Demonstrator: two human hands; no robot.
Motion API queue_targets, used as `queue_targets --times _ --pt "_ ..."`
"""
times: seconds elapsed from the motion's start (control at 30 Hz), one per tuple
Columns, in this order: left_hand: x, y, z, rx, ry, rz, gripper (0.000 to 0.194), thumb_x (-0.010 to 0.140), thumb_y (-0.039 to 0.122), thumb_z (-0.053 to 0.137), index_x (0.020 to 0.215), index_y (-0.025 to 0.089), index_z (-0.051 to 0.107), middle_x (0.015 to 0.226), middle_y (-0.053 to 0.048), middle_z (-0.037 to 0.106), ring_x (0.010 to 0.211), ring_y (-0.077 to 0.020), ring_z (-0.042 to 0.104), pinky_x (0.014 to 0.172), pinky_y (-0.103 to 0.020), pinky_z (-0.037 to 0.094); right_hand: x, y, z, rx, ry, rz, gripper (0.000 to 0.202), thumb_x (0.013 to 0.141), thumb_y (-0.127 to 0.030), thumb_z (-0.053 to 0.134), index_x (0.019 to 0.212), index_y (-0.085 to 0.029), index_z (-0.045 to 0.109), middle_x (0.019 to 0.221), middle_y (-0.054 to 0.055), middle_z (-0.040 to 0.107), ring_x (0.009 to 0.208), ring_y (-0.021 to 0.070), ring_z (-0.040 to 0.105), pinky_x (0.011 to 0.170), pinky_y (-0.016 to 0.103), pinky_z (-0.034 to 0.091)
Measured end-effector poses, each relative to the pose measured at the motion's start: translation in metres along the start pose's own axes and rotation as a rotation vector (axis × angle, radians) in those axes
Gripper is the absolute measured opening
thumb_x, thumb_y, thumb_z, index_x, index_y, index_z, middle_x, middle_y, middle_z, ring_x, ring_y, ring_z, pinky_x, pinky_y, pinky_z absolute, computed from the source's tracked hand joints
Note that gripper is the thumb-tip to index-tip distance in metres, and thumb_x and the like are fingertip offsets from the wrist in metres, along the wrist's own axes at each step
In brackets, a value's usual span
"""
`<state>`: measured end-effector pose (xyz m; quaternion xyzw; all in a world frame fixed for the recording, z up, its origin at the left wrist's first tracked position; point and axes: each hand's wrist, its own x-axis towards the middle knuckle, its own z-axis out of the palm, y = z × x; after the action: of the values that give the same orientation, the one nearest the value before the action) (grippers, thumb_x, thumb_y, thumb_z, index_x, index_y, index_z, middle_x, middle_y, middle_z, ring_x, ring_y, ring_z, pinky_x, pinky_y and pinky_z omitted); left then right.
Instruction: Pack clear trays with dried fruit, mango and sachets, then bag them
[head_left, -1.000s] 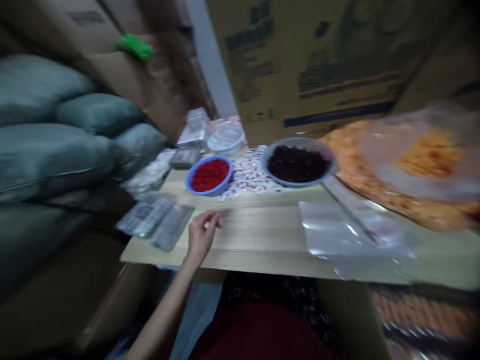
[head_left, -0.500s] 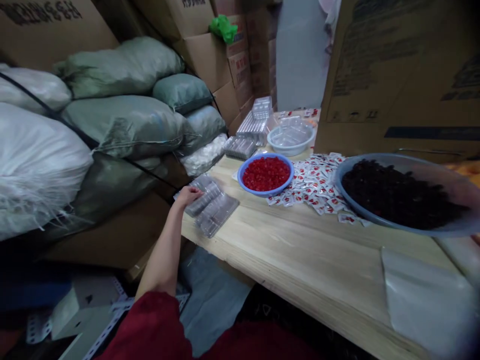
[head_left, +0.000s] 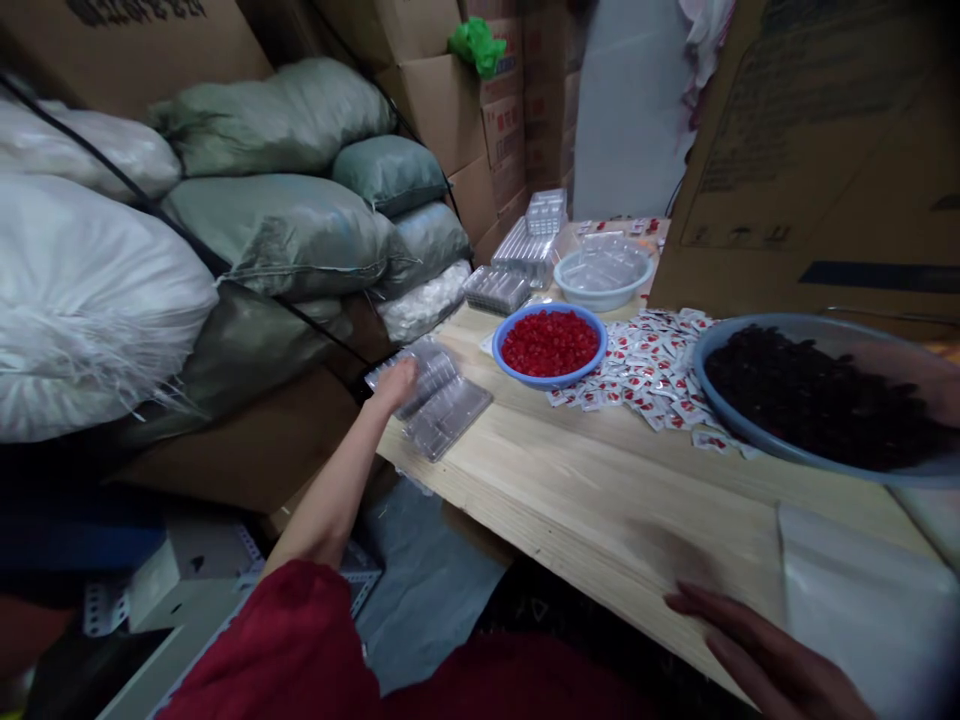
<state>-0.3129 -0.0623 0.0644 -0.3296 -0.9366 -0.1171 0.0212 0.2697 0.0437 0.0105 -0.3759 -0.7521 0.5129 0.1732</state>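
Note:
My left hand (head_left: 397, 384) reaches to the table's left end, its fingers closed at the edge of a clear plastic clamshell box (head_left: 439, 385) with moulded compartments. The box lies spread open near the table edge, and a stack under it cannot be made out. My right hand (head_left: 772, 650) is low over the table's front edge, fingers stretched out and holding nothing. A white sheet (head_left: 862, 600) lies beside it.
Behind stand a blue bowl of red pieces (head_left: 550, 345), a heap of small printed sachets (head_left: 656, 365) and a wide basin of dark pieces (head_left: 817, 400). Farther back are a pale basin (head_left: 604, 300) and stacked plastic trays (head_left: 499, 290). Stuffed sacks (head_left: 285, 230) line the left.
My right hand has come into view at the lower right. My left hand stays at the plastic box, its fingers now more curled. The view has shifted slightly left.

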Motion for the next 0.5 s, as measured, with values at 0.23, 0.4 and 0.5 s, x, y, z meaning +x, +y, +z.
queue_targets --times 0.23,0.4,0.5 --pt "-0.039 0.031 -0.032 -0.138 0.344 -0.015 0.026 0.1 0.027 0.025 0.109 0.017 0.047 0.107 -0.014 0.059 0.098 -0.0218 0.061 0.089 -0.035 0.047 0.035 -0.017 0.049 0.339 -0.09 0.087 0.035 0.081 -0.058 0.067 0.107 -0.037 0.077 0.116 0.007 0.073 0.123 0.0361 0.06 0.107 0.058 0.046" --pt "-0.143 0.128 0.002 -0.899 0.275 0.136 0.025 0.102 0.045 0.03 0.105 0.026 0.045 0.092 -0.004 0.06 0.076 -0.0165 0.06 0.081 -0.033 0.051 0.058 -0.035 0.086 0.644 -0.087 0.129 0.048 0.087 -0.053 0.067 0.13 -0.032 0.064 0.123 0.009 0.07 0.117 0.0296 0.064 0.108 0.054 0.045" --pt "-0.23 0.186 0.047 -1.151 -0.039 0.047 0.024 0.101 0.046 0.032 0.098 0.028 0.048 0.092 -0.005 0.06 0.083 -0.0177 0.061 0.086 -0.034 0.051 0.069 -0.043 0.102 0.944 -0.007 0.223 0.067 0.086 -0.054 0.068 0.146 -0.035 0.045 0.128 0.009 0.066 0.106 0.0254 0.069 0.094 0.048 0.055"
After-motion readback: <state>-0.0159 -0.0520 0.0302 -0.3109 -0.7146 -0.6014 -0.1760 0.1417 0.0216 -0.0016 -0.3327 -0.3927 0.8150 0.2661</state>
